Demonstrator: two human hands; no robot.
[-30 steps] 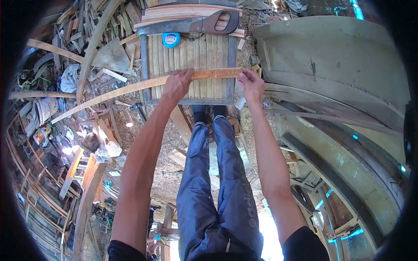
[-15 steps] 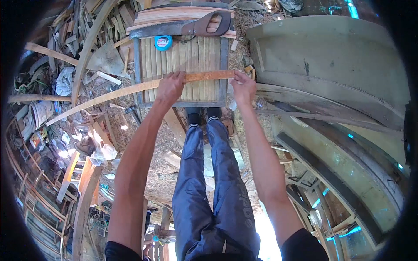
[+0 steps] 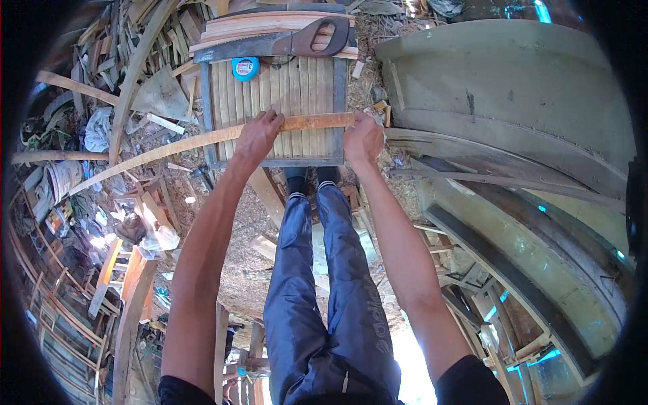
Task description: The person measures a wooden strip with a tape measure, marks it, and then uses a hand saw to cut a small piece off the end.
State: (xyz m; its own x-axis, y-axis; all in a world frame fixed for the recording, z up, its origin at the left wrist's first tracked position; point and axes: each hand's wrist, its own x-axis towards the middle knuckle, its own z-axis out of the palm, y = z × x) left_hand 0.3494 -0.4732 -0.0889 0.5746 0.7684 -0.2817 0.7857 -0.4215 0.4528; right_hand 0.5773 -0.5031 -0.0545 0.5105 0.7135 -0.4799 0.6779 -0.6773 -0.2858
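A long, thin wooden strip reaches from the lower left across the near part of a slatted wooden bench. My left hand is closed on the strip over the bench's left half. At the strip's right end my right hand is closed around it, with its fingertips partly hidden. On the bench's far side, a handsaw lies beside several stacked strips. A blue tape measure rests on the slats just below the saw blade.
Large curved panels and long planks stand on the right. Wood scraps, plastic bags and curved boards litter the left. My feet are close to the bench's near edge, and shavings cover the ground.
My right hand has moved slightly left, and its fingers have closed further around the strip's end. The bench, saw and tape measure appear shifted a little left in the view.
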